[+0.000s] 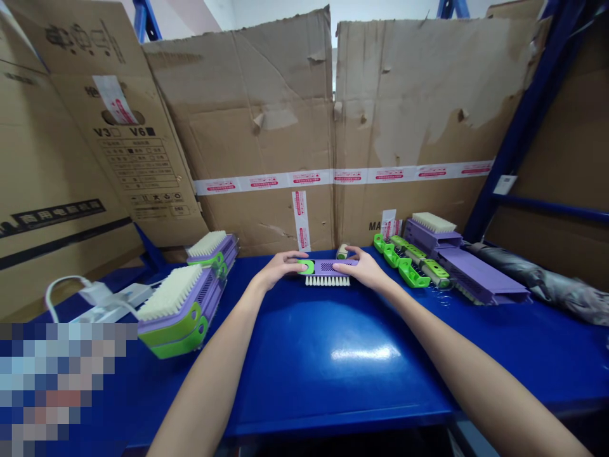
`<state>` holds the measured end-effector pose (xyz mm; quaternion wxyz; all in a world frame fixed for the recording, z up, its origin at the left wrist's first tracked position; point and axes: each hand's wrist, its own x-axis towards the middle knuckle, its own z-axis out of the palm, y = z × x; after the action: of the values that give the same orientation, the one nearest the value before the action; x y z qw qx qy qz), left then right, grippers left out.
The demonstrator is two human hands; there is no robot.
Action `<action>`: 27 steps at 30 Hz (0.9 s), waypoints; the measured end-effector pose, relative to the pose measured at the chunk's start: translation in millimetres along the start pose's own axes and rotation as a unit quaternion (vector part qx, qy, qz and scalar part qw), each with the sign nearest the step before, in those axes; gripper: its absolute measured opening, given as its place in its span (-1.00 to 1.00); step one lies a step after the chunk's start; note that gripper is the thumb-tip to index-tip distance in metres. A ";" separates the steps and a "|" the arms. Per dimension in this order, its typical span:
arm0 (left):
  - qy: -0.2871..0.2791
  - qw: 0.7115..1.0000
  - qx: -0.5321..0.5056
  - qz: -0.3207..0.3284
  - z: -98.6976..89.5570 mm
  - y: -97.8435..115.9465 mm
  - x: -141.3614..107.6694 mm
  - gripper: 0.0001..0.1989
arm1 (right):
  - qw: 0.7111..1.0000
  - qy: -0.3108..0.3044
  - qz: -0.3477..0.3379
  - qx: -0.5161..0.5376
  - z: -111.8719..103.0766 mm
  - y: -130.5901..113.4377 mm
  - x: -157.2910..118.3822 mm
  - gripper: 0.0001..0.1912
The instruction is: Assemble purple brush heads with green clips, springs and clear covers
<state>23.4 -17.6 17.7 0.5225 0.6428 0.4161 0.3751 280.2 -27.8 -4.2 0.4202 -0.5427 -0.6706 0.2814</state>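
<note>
A purple and green brush (pixel 328 267) is at the back middle of the blue table (pixel 333 355), its white bristles facing down. My left hand (pixel 280 268) grips its green end, fingers over the top and thumb at the front. At the purple end, my right hand (pixel 362 266) holds the brush between thumb and fingers. Just behind the brush, near my right fingers, stands a small pale roll-like object (pixel 342 251).
Stacked purple and green brushes (pixel 178 304) lie on the left beside a white power strip (pixel 111 304). On the right are green parts (pixel 413 273), purple housings (pixel 480 273) and a dark plastic-wrapped bundle (pixel 547 282). Cardboard sheets (pixel 257 127) wall off the back.
</note>
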 end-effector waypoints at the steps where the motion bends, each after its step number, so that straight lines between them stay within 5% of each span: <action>1: 0.001 1.000 -0.014 -0.002 -1.1 0.0 -0.3 -0.42 | 1.000 -0.006 0.003 0.018 -1.5 0.3 0.4 -0.07; 9: -0.052 0.995 -0.085 -0.023 -1.9 -5.1 1.8 -0.45 | 0.997 -0.027 0.004 0.078 -1.0 8.8 2.7 -0.12; 18: -0.020 0.993 -0.116 0.000 1.0 0.0 1.9 -0.55 | 0.997 0.005 -0.008 0.082 2.2 4.3 1.9 -0.17; 27: 0.198 0.970 -0.143 0.011 -22.9 -8.5 7.3 -0.48 | 0.997 0.038 0.000 0.068 -4.3 3.3 1.2 -0.23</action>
<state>4.0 -1.7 13.6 0.5122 0.4789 0.4460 0.5563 285.4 -26.2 -4.5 0.4815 -0.5233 -0.6331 0.3058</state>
